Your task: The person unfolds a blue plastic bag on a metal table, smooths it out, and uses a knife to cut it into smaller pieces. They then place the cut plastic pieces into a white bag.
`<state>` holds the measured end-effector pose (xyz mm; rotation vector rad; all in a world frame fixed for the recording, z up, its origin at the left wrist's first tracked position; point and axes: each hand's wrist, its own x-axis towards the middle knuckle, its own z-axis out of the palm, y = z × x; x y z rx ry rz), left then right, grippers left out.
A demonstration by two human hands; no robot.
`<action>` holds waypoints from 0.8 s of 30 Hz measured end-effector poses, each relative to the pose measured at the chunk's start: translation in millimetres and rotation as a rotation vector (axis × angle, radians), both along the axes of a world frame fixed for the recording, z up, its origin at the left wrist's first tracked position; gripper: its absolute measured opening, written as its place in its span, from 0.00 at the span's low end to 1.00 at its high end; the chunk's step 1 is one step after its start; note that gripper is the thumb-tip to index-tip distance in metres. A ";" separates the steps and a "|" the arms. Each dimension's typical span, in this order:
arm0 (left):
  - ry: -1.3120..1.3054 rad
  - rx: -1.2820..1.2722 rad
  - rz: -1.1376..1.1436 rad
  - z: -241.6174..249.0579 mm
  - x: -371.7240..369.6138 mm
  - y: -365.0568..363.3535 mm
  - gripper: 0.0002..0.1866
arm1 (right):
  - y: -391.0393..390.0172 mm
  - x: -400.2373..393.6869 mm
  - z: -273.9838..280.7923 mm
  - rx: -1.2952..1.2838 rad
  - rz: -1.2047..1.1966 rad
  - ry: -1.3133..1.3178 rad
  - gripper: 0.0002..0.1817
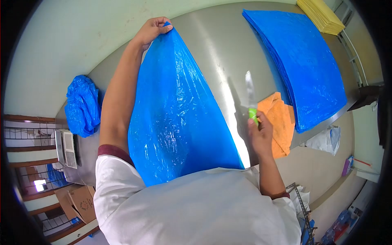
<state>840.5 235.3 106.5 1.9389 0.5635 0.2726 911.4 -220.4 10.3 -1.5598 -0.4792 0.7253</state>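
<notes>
My left hand (pixel 157 29) pinches the top corner of a large blue plastic sheet (pixel 175 110) at the far side of the metal table. The sheet widens from that corner down to my body, and its near edge meets my white shirt. In my right hand (pixel 261 132) is a knife (pixel 251 96) with a green handle, its blade pointing away from me, to the right of the sheet. Just right of this hand lies a folded orange cloth (pixel 279 122), partly beside a stack of blue plastic sheets (pixel 300 65).
Crumpled blue plastic (pixel 83 106) lies on the metal table (pixel 206 30) at the left, near a grey device (pixel 68 149). A yellow stack (pixel 322 17) sits at the far right. Cardboard boxes (pixel 79 202) stand at the lower left, and clear plastic (pixel 325 140) hangs near the right edge.
</notes>
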 end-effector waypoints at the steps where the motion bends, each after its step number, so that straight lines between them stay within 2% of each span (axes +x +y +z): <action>1: -0.004 -0.006 -0.002 1.5 0.2 -0.8 0.04 | 1.5 6.9 8.0 0.021 -0.019 0.057 0.13; 4: -0.006 -0.014 -0.016 3.3 1.1 -2.2 0.04 | 3.9 15.4 20.9 -0.060 0.047 0.000 0.14; 8: -0.031 -0.030 -0.035 8.1 2.4 -5.5 0.04 | -16.3 22.7 0.4 -0.070 0.297 -0.268 0.12; 11: -0.051 -0.068 -0.025 8.1 1.9 -11.7 0.04 | -22.3 16.3 -14.9 -0.099 0.198 -0.058 0.11; 18: -0.084 -0.054 -0.042 6.0 3.7 -8.2 0.03 | 22.6 -0.6 -14.3 -0.052 0.311 0.014 0.13; 24: -0.092 0.005 0.074 -3.6 1.3 -14.1 0.08 | 40.8 -9.4 -28.0 -0.089 0.321 0.072 0.13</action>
